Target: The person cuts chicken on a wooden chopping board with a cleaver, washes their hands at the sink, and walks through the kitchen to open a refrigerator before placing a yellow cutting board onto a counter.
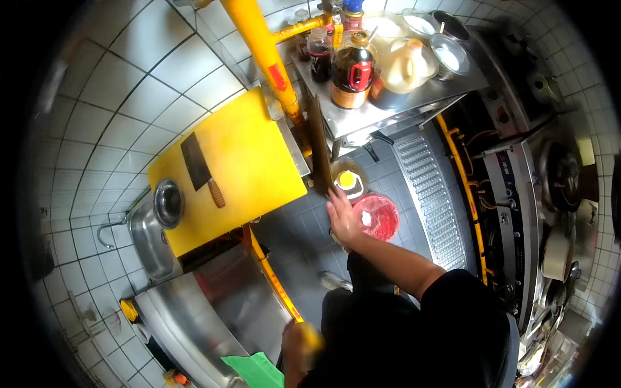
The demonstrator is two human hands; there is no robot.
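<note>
My right hand (344, 218) reaches forward over the floor, its fingers closed at the near end of a long brown board (317, 145). The board stands on edge between a yellow pipe and the metal table. Low in the view, my left hand (294, 343) is closed around a blurred yellow object (312, 337), too smeared to name. A cleaver (196, 161) with a wooden handle lies on the yellow cutting board (249, 161), beside a metal bowl (169, 204). Beyond my right hand are a red tub (378, 218) and a container with a yellow item (348, 180).
Sauce bottles (352, 71), a large jug (404, 64) and bowls crowd the metal table (446, 90). A sink (145, 239) lies left, a green cloth (255, 370) near the bottom. A floor grate (430, 200) and stove (511, 213) line the right.
</note>
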